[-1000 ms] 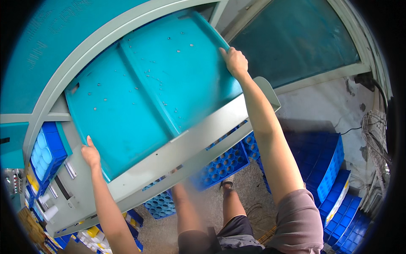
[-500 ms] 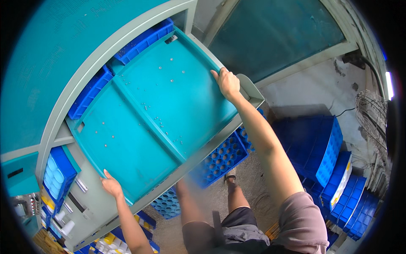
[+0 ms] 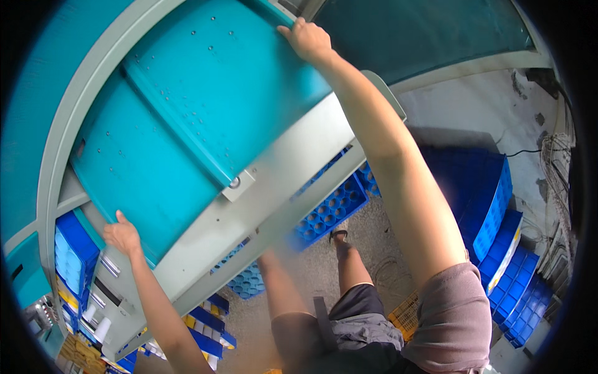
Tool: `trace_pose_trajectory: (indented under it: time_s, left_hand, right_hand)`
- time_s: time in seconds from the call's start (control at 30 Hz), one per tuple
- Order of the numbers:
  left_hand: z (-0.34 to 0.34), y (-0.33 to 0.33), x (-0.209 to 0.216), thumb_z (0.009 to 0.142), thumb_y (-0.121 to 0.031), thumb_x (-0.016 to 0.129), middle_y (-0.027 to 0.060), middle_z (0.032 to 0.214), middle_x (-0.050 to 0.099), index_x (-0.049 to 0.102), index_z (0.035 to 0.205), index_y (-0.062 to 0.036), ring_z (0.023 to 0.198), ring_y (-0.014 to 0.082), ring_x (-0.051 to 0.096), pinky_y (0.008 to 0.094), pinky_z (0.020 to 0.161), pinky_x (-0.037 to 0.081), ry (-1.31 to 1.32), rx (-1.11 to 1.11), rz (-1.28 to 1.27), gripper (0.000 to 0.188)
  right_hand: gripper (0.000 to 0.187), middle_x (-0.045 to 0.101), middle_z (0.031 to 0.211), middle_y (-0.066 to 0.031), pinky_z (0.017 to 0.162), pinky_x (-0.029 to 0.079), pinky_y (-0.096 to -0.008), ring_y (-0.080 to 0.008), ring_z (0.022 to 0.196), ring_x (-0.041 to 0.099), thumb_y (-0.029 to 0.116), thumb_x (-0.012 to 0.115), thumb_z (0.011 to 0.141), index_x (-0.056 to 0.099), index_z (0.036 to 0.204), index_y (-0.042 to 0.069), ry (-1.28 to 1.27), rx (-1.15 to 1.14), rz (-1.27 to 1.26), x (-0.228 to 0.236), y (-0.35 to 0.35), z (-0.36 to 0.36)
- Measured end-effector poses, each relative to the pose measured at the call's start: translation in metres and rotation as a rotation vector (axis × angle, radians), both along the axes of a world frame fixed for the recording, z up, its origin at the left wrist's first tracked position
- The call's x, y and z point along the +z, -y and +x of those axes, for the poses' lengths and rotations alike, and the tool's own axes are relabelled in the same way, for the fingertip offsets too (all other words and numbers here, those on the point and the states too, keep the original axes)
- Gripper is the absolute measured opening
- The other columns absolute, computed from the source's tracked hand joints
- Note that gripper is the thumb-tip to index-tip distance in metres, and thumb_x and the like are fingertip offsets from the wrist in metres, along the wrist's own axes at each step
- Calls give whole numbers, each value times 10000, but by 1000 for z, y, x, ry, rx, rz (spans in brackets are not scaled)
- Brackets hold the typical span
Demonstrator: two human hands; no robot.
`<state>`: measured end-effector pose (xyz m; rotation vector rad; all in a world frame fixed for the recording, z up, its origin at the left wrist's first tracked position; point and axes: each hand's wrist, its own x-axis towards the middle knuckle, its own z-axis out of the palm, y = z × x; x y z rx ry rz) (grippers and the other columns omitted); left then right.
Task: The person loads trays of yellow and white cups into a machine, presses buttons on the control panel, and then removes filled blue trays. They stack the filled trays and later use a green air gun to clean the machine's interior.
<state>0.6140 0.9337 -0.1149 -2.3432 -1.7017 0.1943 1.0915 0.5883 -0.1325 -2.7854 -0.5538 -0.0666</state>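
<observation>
A large teal panel (image 3: 249,81) with a lengthwise ridge and scattered small dots lies tilted across a grey machine frame (image 3: 274,146). My right hand (image 3: 309,42) grips its far right edge, thumb on top and the other fingers folded over the rim. At the near left edge, my left hand (image 3: 123,235) holds the panel with its thumb raised; its fingertips are partly hidden. Just beyond the ridge's near end, a pale bracket with a round metal fitting (image 3: 235,182) shows on the frame.
Blue crates (image 3: 464,187) are stacked at the right. A blue tray with round pockets (image 3: 333,209) lies below the frame. At the left are a blue crate with pale round cups (image 3: 68,252) and metal rods (image 3: 110,266). A curved grey frame (image 3: 68,106) borders the panel's far side.
Both hands have moved the panel away and to the left, into the curved opening. More of the grey frame and the pale bracket now show in front of it.
</observation>
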Motion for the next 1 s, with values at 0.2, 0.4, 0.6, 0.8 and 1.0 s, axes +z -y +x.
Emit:
trace_pose_trajectory:
  time_s: [0.2, 0.4, 0.6, 0.8, 1.0]
  left_hand:
    - [0, 122, 26, 964, -279, 568, 168, 1537, 340, 412, 1437, -7, 1432, 383, 284, 495, 1157, 250, 425, -904, -335, 567]
    - [-1, 157, 27, 868, -135, 684, 134, 1516, 391, 474, 1405, -24, 1416, 315, 347, 421, 1119, 380, 264, -962, -376, 588]
    - [-4, 156, 13, 824, -37, 702, 119, 1417, 522, 551, 1350, -43, 1344, 297, 462, 376, 1040, 478, 333, -939, -255, 547]
    - [32, 110, 4, 857, -2, 666, 111, 1414, 523, 572, 1331, -57, 1341, 276, 465, 356, 1022, 486, 423, -899, -221, 486]
    - [104, 29, 9, 949, -94, 572, 112, 1422, 513, 575, 1327, -57, 1342, 263, 462, 359, 1046, 455, 268, -764, -189, 380]
  right_hand:
    - [516, 567, 1220, -153, 934, 471, -445, -329, 1121, 562, 501, 593, 914, 551, 1188, 65, 411, 703, 192, 36, 58, -74]
    - [511, 520, 1421, -103, 1076, 438, -416, -268, 1295, 509, 361, 567, 940, 548, 1339, 42, 210, 1024, 4, 28, 90, -143]
    - [393, 532, 1413, -94, 1080, 453, -381, -265, 1324, 489, 215, 578, 920, 599, 1281, 60, 203, 971, -49, 28, 77, -143]
    - [389, 562, 1388, -69, 1050, 469, -377, -235, 1290, 527, 243, 541, 953, 575, 1302, 75, 334, 907, -139, 15, 31, -111]
    - [249, 632, 1259, -64, 1127, 365, -387, -237, 1197, 586, 220, 498, 969, 613, 1170, 128, 442, 758, -245, 11, -72, -69]
